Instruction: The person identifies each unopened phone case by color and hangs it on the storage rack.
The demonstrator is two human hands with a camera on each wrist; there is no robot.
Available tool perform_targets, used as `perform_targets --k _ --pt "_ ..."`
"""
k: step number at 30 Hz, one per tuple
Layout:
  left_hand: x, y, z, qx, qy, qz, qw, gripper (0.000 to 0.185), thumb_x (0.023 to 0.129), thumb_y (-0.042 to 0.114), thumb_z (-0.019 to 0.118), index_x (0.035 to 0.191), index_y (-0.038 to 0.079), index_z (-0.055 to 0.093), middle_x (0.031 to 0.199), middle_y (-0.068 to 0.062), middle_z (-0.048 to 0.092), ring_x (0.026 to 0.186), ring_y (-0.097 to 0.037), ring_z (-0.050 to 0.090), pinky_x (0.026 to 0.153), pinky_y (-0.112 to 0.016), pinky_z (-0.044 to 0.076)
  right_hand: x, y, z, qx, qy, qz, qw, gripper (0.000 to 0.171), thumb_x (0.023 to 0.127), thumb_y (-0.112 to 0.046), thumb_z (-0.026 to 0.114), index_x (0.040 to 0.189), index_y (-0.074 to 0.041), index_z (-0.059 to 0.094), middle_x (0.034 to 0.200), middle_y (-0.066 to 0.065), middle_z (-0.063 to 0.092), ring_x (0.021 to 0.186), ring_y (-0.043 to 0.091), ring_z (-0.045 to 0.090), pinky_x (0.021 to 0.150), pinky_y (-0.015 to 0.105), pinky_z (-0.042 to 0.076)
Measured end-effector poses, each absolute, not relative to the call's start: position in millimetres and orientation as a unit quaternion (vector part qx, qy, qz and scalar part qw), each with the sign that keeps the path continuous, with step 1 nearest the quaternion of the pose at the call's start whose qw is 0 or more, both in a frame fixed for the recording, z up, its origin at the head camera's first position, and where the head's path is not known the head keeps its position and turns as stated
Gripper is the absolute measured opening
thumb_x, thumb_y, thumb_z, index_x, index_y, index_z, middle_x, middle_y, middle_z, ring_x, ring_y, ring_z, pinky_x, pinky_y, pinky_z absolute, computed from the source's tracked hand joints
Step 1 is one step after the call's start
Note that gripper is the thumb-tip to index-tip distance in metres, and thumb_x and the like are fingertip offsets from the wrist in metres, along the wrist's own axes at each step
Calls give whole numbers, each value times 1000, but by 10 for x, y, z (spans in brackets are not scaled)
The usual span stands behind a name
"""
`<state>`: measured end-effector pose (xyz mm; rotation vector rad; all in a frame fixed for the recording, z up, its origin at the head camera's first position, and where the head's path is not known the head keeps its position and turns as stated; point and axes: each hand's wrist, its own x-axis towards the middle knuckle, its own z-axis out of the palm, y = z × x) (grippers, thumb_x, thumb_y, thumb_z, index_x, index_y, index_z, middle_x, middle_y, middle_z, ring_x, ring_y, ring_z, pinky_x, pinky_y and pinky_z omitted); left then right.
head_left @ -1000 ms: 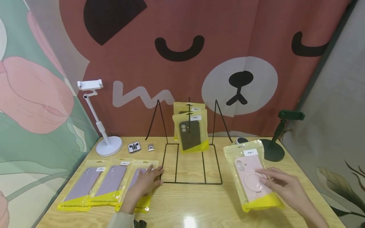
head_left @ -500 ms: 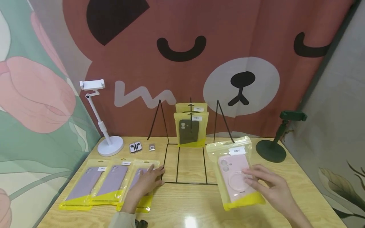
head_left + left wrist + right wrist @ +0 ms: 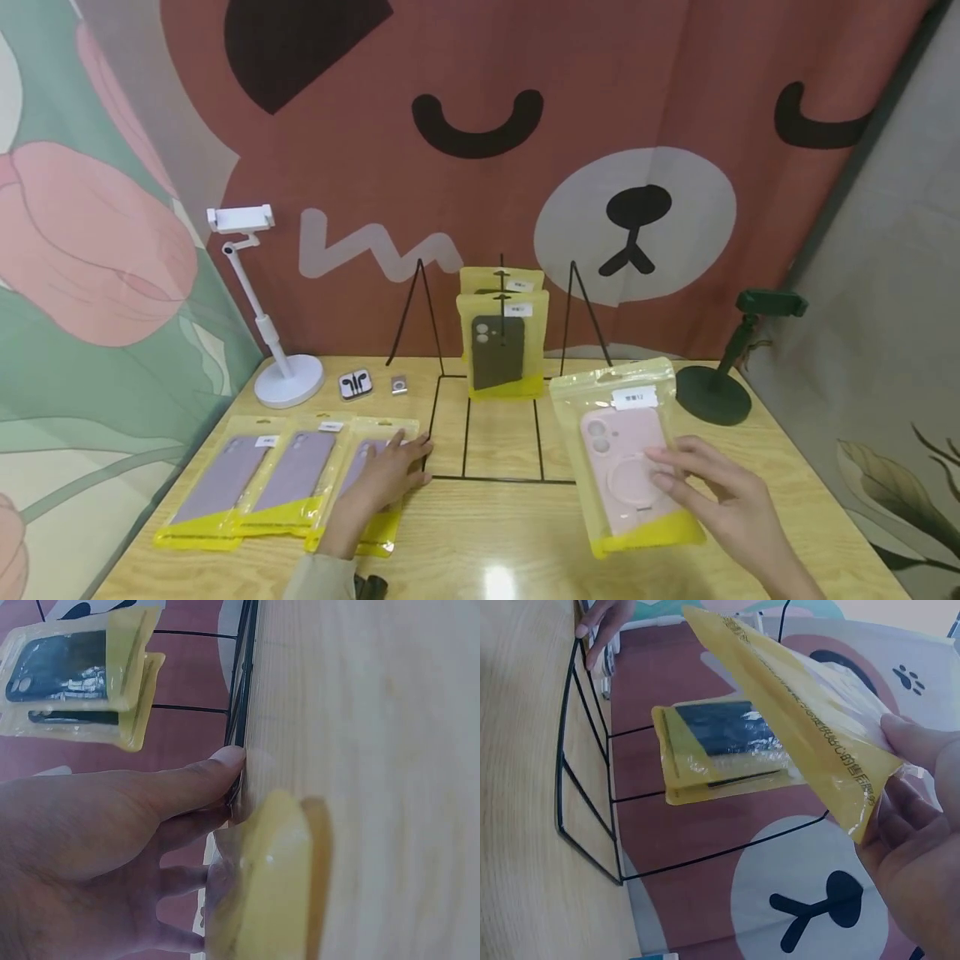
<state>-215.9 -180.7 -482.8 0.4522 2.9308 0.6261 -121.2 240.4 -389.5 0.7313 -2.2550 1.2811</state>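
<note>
R hand (image 3: 720,500) is seen gripping the pink-case pouch (image 3: 626,454) near its lower right edge, thumb on the front film, fingers curled behind; the pouch is held tilted, raised off the table (image 3: 510,542), w/ its label end away from the hand. In the R wrist view the pouch (image 3: 795,697) is seen edge-on, a thin flat slab pinched at the yellow strip. Judged light and semi-stiff: the case inside gives it a rigid core, the clear film around it is glossy, prob. slippery and crinkly, not fragile. Best hold is judged to be at the sealed yellow margin or across the case body, not on loose film. L hand (image 3: 386,483) is laid flat, fingers relaxed and spread, on the nearest of three purple-case pouches (image 3: 367,487), fingertips by the wire rack (image 3: 498,433) base. Beyond the R hand's fingertips, two dark-case pouches (image 3: 501,346) hang on the rack's centre hook.
</note>
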Motion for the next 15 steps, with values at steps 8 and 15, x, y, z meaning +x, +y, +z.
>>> perform_targets --k 8,15 --pt "-2161 -1804 -4810 153 963 213 55 50 89 25 68 135 8 57 148 -9 43 139 -45 26 100 -79 10 -1350 2442 -3988 301 -773 506 237 44 71 25 67 111 8 67 103 9 64 91 10 57 86 13 49" --pt "-2156 -1815 -4801 151 965 210 50 49 90 26 67 135 9 57 148 -8 43 139 -45 26 100 -79 10 -1529 2419 -4031 297 -759 534 226 42 72 25 66 111 10 66 95 6 61 85 10 53 78 14 49"
